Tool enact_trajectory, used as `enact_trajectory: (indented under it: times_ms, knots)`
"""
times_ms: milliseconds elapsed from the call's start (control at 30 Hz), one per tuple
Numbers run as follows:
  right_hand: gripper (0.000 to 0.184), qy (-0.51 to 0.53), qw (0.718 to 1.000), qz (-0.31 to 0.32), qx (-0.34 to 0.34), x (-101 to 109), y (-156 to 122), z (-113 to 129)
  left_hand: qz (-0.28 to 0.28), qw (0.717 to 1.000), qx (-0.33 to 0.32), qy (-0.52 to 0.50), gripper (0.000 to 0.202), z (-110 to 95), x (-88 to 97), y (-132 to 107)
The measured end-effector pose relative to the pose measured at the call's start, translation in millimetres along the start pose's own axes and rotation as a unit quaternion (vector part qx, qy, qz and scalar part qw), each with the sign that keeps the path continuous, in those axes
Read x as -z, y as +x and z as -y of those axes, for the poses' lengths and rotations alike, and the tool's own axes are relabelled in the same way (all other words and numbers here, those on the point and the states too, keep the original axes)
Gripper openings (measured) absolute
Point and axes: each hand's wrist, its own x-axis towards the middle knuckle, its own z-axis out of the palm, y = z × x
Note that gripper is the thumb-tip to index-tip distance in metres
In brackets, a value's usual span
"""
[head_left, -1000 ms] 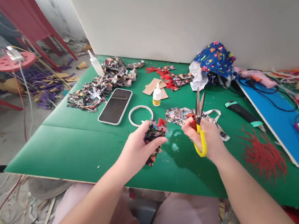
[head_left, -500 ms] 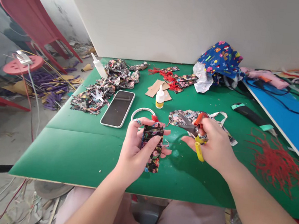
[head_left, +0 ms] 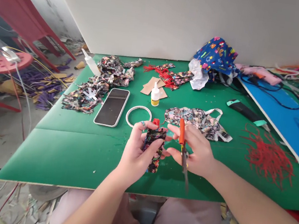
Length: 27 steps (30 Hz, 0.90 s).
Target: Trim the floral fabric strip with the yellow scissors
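My left hand (head_left: 136,150) is closed round a small dark floral fabric piece (head_left: 155,145) with a red tuft at its top, held above the green table (head_left: 78,150). My right hand (head_left: 195,151) grips scissors (head_left: 183,149) with an orange handle, blades pointing down toward me. Its fingertips touch the right edge of the fabric piece. Both hands meet near the table's front middle.
A phone (head_left: 112,106), a white ring (head_left: 138,116) and a small glue bottle (head_left: 155,95) lie behind the hands. Floral fabric scraps (head_left: 98,85) pile at the left, patterned fabric (head_left: 200,120) and red threads (head_left: 267,157) at the right. A blue board (head_left: 278,118) and red chair (head_left: 21,14) flank the table.
The scissors turned from blades up to blades pointing down toward me. My right hand moved left to the fabric piece, which my left hand keeps holding upright.
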Motion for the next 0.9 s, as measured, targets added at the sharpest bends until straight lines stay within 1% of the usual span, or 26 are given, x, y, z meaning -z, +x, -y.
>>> enact_trajectory:
  times_ms: [67,167,267,333,433,533,600,667,733,800,900]
  knots:
    - [0.051,0.003,1.0,0.008,-0.002,-2,-1,-1,0.001,1.0,-0.004,0.001,0.021,2,-0.1,0]
    - [0.047,0.006,1.0,0.012,0.002,-2,-1,-2,0.003,1.0,0.004,0.012,0.019,5,1.3,-2]
    - [0.048,-0.012,0.999,0.006,0.04,-2,0,-2,-0.001,0.999,0.002,0.04,0.019,6,3.3,-2]
    - [0.049,-0.035,0.997,0.008,0.064,-2,0,-3,0.006,0.998,-0.001,0.065,0.022,6,4.4,-1]
    - [0.044,-0.069,0.994,0.02,0.081,-2,-1,-4,0.007,0.995,-0.009,0.097,0.026,6,4.8,0]
    - [0.038,-0.09,0.991,0.029,0.091,0,-2,-4,-0.01,0.994,-0.035,0.107,0.016,6,4.1,1]
    - [0.035,-0.109,0.99,0.019,0.089,3,-1,-5,-0.013,0.996,-0.029,0.085,0.011,5,3.8,2]
    - [0.031,-0.147,0.986,0.014,0.071,8,1,-10,-0.018,0.999,-0.002,0.045,0.01,4,4.1,3]
    - [0.025,-0.204,0.977,0.034,0.047,12,2,-17,-0.026,0.999,0.022,0.009,0.01,2,5.1,4]
    - [0.022,-0.261,0.963,0.051,0.034,14,3,-24,-0.037,0.999,0.025,-0.008,0.012,0,6.4,4]
    - [0.023,-0.304,0.951,0.05,0.025,15,2,-31,-0.043,0.999,0.016,-0.011,0.013,-3,8.0,3]
